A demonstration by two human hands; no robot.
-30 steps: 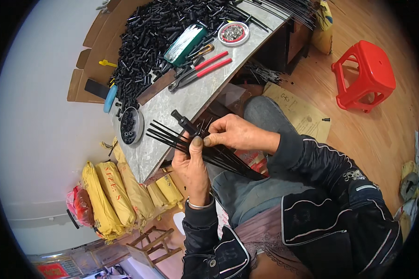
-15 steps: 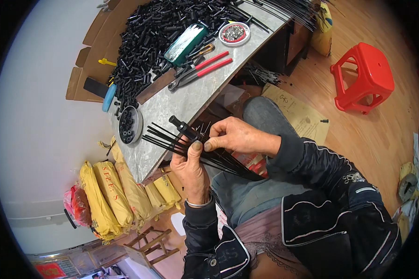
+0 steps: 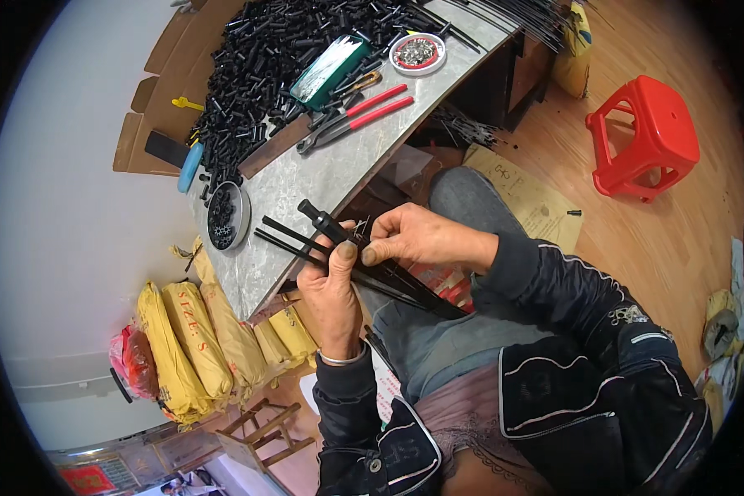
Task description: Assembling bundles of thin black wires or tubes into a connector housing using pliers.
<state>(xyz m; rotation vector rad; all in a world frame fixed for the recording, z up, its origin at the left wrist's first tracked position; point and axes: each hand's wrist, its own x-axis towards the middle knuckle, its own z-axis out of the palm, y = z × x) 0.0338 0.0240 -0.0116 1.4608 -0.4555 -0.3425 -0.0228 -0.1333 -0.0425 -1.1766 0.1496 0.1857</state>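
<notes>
Item: bundle of thin black rods [image 3: 372,273], lying over the person's lap just in front of the counter [image 3: 322,178], tips fanning out toward its edge.

Left hand [image 3: 332,289]: gripping the bundle from below, fingers closed round the rods, thumb pressing on top.

Right hand [image 3: 413,238]: pinching the upper rod near its black end cap [image 3: 322,219], thumb and forefinger pressed together on it; whether the fingertips are also holding a small part cannot be told.

Step in hand, as judged: fitting or seating a cap on one rod while the rest are being held as stock. The next move is likely calling for a firm push along the rod's axis, with the left hand keeping the other rods from slipping.

Surroundings on the counter: a heap of black plastic caps [image 3: 264,58], a round dish of black parts [image 3: 223,217], a round tin of small metal pieces [image 3: 417,52], red-handled pliers [image 3: 360,116]. On the floor: a red stool [image 3: 645,136], yellow wrapped bundles [image 3: 186,339].
</notes>
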